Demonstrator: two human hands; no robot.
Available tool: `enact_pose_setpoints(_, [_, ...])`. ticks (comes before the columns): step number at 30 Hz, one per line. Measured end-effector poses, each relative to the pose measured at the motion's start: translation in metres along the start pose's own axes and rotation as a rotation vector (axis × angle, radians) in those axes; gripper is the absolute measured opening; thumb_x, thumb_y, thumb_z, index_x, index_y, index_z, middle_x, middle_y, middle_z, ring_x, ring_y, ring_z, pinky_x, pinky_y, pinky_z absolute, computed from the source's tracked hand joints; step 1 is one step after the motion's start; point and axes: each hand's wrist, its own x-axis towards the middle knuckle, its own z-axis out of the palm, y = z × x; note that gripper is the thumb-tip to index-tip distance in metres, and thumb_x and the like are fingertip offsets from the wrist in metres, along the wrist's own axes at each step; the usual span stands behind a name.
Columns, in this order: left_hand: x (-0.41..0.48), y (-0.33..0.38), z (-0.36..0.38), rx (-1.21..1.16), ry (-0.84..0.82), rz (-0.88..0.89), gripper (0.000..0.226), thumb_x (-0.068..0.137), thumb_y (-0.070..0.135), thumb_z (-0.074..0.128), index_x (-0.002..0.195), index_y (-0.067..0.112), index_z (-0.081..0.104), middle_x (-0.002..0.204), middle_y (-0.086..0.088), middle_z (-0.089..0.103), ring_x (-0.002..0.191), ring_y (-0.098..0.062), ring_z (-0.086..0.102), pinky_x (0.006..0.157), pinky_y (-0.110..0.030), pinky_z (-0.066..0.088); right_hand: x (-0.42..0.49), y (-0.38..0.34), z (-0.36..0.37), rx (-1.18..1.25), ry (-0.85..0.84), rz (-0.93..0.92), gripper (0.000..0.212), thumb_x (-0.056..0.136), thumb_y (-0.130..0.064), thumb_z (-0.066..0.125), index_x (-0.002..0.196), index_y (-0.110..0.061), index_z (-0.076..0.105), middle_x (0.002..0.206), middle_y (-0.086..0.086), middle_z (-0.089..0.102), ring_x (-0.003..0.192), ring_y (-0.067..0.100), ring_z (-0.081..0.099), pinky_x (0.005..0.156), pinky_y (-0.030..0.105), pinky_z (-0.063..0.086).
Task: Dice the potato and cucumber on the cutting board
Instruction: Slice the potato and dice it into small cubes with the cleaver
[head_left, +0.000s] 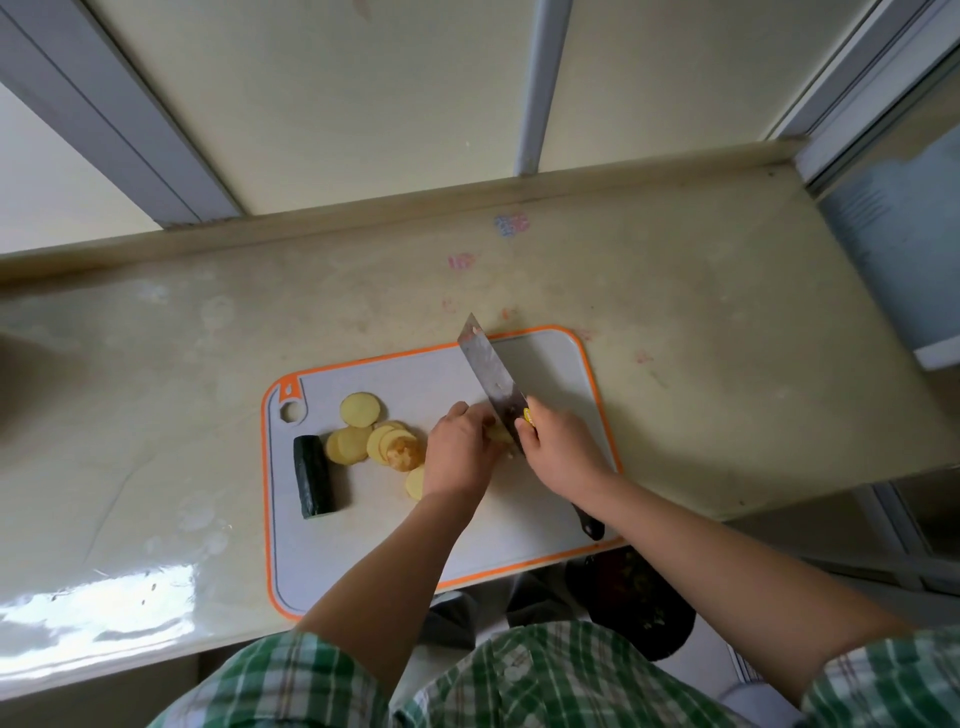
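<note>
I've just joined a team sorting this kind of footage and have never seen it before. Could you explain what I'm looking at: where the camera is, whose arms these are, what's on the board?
There is no machine here. A person works with bare hands, and the single picture comes from a wide-angle camera worn on their head, looking down. That is why the arms and the green checked shirt enter from the bottom.

On the pale counter lies a grey cutting board with an orange rim. On it are round potato slices and, at its left side, a dark green cucumber piece, not yet diced.

The right hand grips a broad knife, its blade pointing away from the person. The left hand holds a potato piece right beside the blade.
</note>
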Motion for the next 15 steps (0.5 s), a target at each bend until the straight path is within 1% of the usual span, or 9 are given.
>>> enact_pose_setpoints(2, [0.000,-0.001,-0.001,0.010,-0.018,-0.014,0.027,0.079,0.020,0.071,0.104,0.009,0.065,0.097,-0.010,0.060,0.086,-0.028,0.060,0.076,-0.036,0.046,-0.003,-0.001,-0.006,-0.002,-0.007,-0.012,0.022,0.098,-0.024,0.043,0.104,-0.005,0.053,0.086,0.024,0.063,0.081,0.043,0.059,0.063,0.041,0.039])
enact_pose_setpoints(3, [-0.001,-0.002,-0.002,0.014,-0.023,-0.017,0.028,0.079,0.021,0.070,0.104,0.009,0.065,0.097,-0.010,0.060,0.087,-0.028,0.059,0.077,-0.037,0.046,-0.005,-0.002,-0.009,-0.009,-0.016,-0.022,0.022,0.098,-0.024,0.043,0.103,-0.004,0.053,0.086,0.024,0.063,0.081,0.043,0.058,0.062,0.040,0.035])
enact_pose_setpoints(5, [-0.002,-0.004,-0.002,0.016,-0.021,-0.018,0.025,0.080,0.020,0.068,0.102,0.009,0.065,0.095,-0.010,0.060,0.086,-0.029,0.059,0.074,-0.035,0.044,-0.011,-0.003,-0.013,-0.024,-0.034,-0.044,0.020,0.099,-0.022,0.044,0.099,-0.004,0.052,0.084,0.025,0.062,0.080,0.043,0.058,0.060,0.036,0.027])
enact_pose_setpoints(6, [-0.003,-0.004,-0.003,0.015,-0.019,-0.018,0.024,0.080,0.020,0.067,0.101,0.010,0.065,0.094,-0.010,0.060,0.085,-0.029,0.059,0.072,-0.034,0.041,-0.013,-0.004,-0.013,-0.032,-0.041,-0.054,0.019,0.099,-0.022,0.044,0.098,-0.005,0.052,0.084,0.025,0.062,0.080,0.043,0.058,0.059,0.035,0.026])
enact_pose_setpoints(8, [-0.003,-0.004,-0.003,0.015,-0.018,-0.022,0.021,0.080,0.019,0.067,0.099,0.011,0.066,0.092,-0.010,0.060,0.085,-0.029,0.059,0.070,-0.034,0.039,-0.016,-0.005,-0.011,-0.050,-0.050,-0.065,0.019,0.099,-0.022,0.043,0.099,-0.006,0.052,0.084,0.024,0.062,0.080,0.043,0.058,0.059,0.035,0.026])
enact_pose_setpoints(15, [-0.002,-0.001,-0.002,-0.008,0.001,-0.043,0.020,0.080,0.015,0.067,0.098,0.009,0.069,0.094,-0.013,0.063,0.088,-0.031,0.059,0.075,-0.036,0.041,-0.014,-0.002,-0.005,-0.063,-0.041,-0.051,0.019,0.099,-0.023,0.042,0.101,-0.006,0.051,0.081,0.023,0.062,0.078,0.042,0.059,0.059,0.036,0.029])
